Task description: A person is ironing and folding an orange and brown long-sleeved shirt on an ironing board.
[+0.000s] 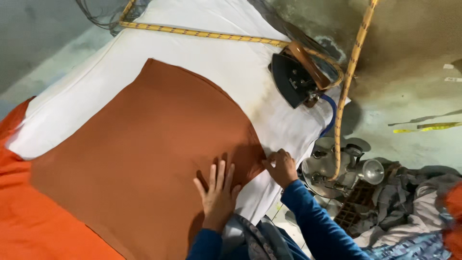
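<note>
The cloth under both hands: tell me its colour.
The cloth is plain rust-brown, clearest in the head view, under the left hand and right hand.

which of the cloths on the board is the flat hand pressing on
The rust-brown cloth. The left hand lies flat on its lower edge. The white sheet lies beneath it, and the brighter orange cloth is off to the left, untouched.

A rust-brown cloth panel (144, 159) lies on a white padded worktop cover (216, 48), with bright orange fabric (29, 216) at its edge. The heavy iron (293, 77) is black with a tan-brown handle, its braided cord (349, 77) yellow flecked dark. Both sleeves (317, 221) are deep blue.
</note>
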